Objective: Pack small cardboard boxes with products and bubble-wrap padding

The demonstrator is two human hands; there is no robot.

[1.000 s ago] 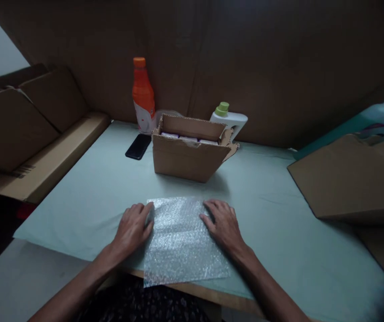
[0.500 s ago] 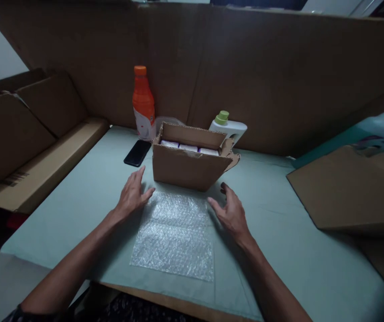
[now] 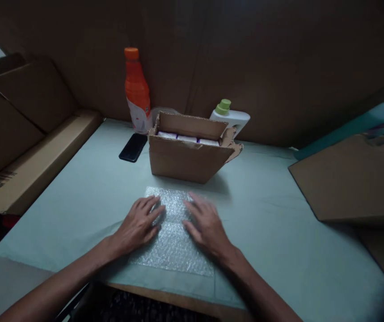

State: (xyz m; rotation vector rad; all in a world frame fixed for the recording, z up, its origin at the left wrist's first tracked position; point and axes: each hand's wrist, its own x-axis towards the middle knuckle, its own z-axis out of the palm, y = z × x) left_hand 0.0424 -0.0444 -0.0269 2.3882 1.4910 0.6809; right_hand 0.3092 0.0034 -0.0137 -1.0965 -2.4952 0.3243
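A sheet of bubble wrap [image 3: 175,241] lies flat on the pale green cloth in front of me. Over its left edge rests my left hand [image 3: 141,222], fingers spread and nothing held. My right hand [image 3: 205,223] is on or just above the right side of the sheet, its fingers apart and a little blurred. Just beyond the sheet stands an open cardboard box [image 3: 181,161] with several white, purple-edged packs [image 3: 187,139] inside. Its torn flaps stick out at the right.
Behind the box stand an orange bottle [image 3: 137,91] and a white bottle with a green cap [image 3: 232,117]. A black phone [image 3: 133,147] lies left of the box. Cardboard boxes flank the cloth at left [image 3: 40,156] and right [image 3: 349,179], and a tall cardboard panel [image 3: 262,67] closes off the back.
Both hands have come away from beside the cardboard box, moving inward and towards me onto the bubble wrap. The view has tipped slightly downward. The box stays in its place.
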